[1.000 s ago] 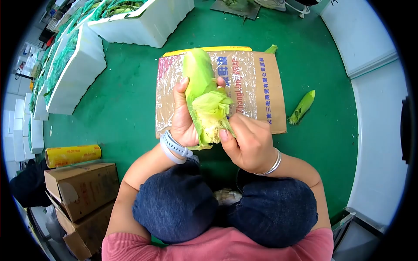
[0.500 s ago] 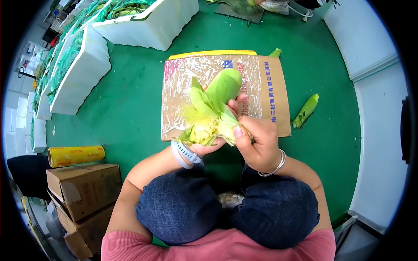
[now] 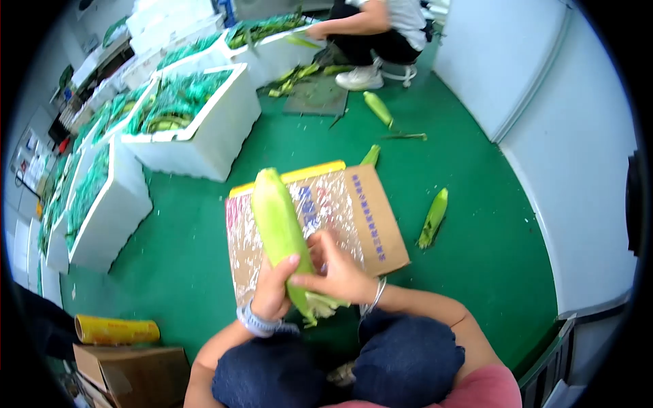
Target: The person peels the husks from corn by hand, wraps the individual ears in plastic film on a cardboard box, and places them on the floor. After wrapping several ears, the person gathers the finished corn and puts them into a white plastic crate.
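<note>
An ear of corn (image 3: 277, 224) in pale green husk points up and away from me, its ragged stalk end (image 3: 321, 306) near my knees. My left hand (image 3: 273, 284) is wrapped round its lower part, the thumb on top. From the right, my right hand (image 3: 333, 270) closes on the lower husk with thumb and bent fingers. Beneath the corn lies a flat cardboard box (image 3: 373, 224), partly covered in shiny clear film, with a yellow strip (image 3: 314, 172) along its far edge.
Green-husked ears lie on the floor at the right (image 3: 433, 219), beyond the box (image 3: 371, 155) and farther off (image 3: 378, 109). White foam crates (image 3: 197, 153) stand left. Another person (image 3: 381, 34) crouches at the back. A yellow roll (image 3: 119, 330) rests on cardboard boxes (image 3: 146, 377) at lower left.
The view has tilted up, showing the crouching person. The corn has turned upright, and its spread outer leaves and bulky base are no longer seen. Both hands have shifted their hold.
</note>
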Demonstrator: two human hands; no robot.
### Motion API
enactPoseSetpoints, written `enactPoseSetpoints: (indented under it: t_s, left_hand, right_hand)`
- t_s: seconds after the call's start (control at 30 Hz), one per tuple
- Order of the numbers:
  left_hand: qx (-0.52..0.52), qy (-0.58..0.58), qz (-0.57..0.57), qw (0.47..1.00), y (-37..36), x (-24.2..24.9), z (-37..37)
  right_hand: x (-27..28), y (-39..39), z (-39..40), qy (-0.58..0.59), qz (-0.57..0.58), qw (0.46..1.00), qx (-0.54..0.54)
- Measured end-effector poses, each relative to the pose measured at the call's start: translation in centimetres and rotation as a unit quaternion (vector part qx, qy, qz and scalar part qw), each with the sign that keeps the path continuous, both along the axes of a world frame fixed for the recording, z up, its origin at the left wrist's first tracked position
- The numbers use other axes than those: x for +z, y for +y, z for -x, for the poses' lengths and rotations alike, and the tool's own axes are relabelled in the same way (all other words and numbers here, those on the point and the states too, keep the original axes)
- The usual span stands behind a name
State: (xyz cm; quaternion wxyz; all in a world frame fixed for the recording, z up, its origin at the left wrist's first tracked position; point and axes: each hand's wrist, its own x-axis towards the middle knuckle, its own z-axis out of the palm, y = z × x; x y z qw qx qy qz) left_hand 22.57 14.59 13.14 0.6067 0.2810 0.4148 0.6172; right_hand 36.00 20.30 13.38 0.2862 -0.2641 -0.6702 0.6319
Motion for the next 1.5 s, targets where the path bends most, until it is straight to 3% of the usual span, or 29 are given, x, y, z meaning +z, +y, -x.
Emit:
enactPoseSetpoints:
  t_s: [0.07, 0.1, 0.27, 0.33, 0.6, 0.67, 0.77, 0.8, 0.87, 1.0, 1.07, 1.4, 1.47, 1.5]
  left_hand:
    - [0.011, 0.012, -0.006, 1.000, -0.2, 0.9, 0.0]
    - [0.022, -0.007, -0.004, 1.000, -0.4, 0.4, 0.2]
    - [0.061, -0.042, 0.038, 0.997, -0.2, 0.9, 0.8]
    - [0.093, -0.045, 0.048, 0.993, -0.1, 1.2, 0.4]
    - [0.088, -0.069, 0.032, 0.993, -0.2, 0.5, 0.9]
    - [0.093, -0.046, 0.017, 0.994, -0.3, 0.5, 0.9]
    - [0.078, -0.026, -0.003, 0.997, -0.6, 0.0, 1.3]
    - [0.069, -0.043, -0.001, 0.997, -0.6, -0.6, 1.6]
    - [0.060, -0.060, 0.001, 0.996, -0.7, -0.4, 1.5]
    - [0.078, -0.030, -0.055, 0.995, -0.9, 0.7, 0.7]
    - [0.077, -0.022, -0.074, 0.994, -0.9, 0.8, 0.5]
    - [0.081, -0.007, -0.129, 0.988, -1.0, 1.7, 0.6]
    - [0.079, -0.016, -0.143, 0.986, -1.0, 1.9, 0.6]
    - [0.065, -0.019, -0.149, 0.986, -1.0, 1.9, 0.7]
  right_hand:
    - [-1.0, -0.4, 0.6, -0.013, -0.101, 0.995, -0.013]
    - [-0.8, -0.5, 0.3, -0.078, -0.108, 0.991, 0.014]
    - [-2.3, -1.9, 1.5, -0.078, -0.119, 0.989, 0.030]
    - [-2.7, -2.1, 2.2, 0.014, -0.103, 0.994, 0.020]
    - [-2.4, -2.1, 2.1, 0.020, -0.079, 0.996, 0.046]
    - [-2.1, -2.0, 1.9, 0.019, 0.060, 0.993, 0.104]
    - [-2.5, -2.3, 2.1, 0.049, 0.016, 0.996, 0.077]
    - [-2.3, -2.2, 2.0, 0.049, 0.013, 0.996, 0.078]
    - [-1.0, -2.1, 1.6, 0.021, 0.141, 0.980, 0.137]
    - [-2.9, -2.2, 2.0, 0.035, 0.105, 0.986, 0.122]
    - [-2.8, -1.8, 1.8, -0.026, 0.111, 0.970, 0.215]
    - [-2.4, -2.5, 1.8, -0.077, 0.115, 0.977, 0.161]
    - [-3.6, -2.7, 2.1, 0.003, 0.006, 0.995, 0.096]
    - [-4.0, -2.7, 2.1, 0.002, 0.007, 0.995, 0.096]
